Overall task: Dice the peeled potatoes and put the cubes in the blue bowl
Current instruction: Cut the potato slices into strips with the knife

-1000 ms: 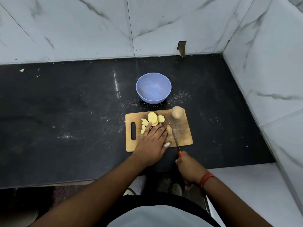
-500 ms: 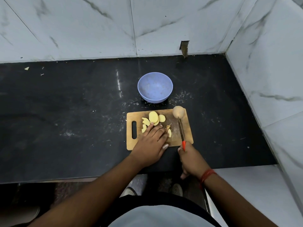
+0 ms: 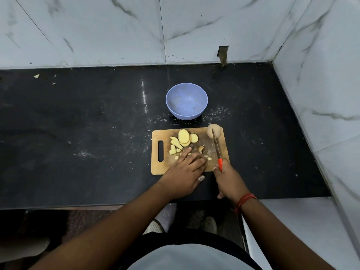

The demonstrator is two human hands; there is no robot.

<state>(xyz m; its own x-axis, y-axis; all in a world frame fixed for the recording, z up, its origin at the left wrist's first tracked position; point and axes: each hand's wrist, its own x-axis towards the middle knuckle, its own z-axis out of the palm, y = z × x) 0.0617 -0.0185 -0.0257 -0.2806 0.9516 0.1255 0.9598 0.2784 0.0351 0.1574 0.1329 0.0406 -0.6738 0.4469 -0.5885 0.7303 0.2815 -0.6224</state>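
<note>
Since a second ago your right hand [image 3: 227, 177] has pushed the knife [image 3: 216, 146] forward, so its tip now reaches the whole potato [image 3: 213, 130] at the cutting board's [image 3: 155, 166] far right corner. You grip the orange handle. Your left hand [image 3: 185, 172] lies flat, fingers straight, pressing potato pieces [image 3: 206, 157]. Left of the blade lie slices [image 3: 184, 137] and chunks [image 3: 173, 150]. Beyond the board stands the blue bowl [image 3: 186, 101] on the black counter [image 3: 78, 123]. No writing shows anywhere.

Black stone counter [image 3: 78, 133], dusted with pale specks — set in a corner of white marble-veined wall tiles [image 3: 97, 30], a small dark notch [image 3: 223, 52] at the base.
</note>
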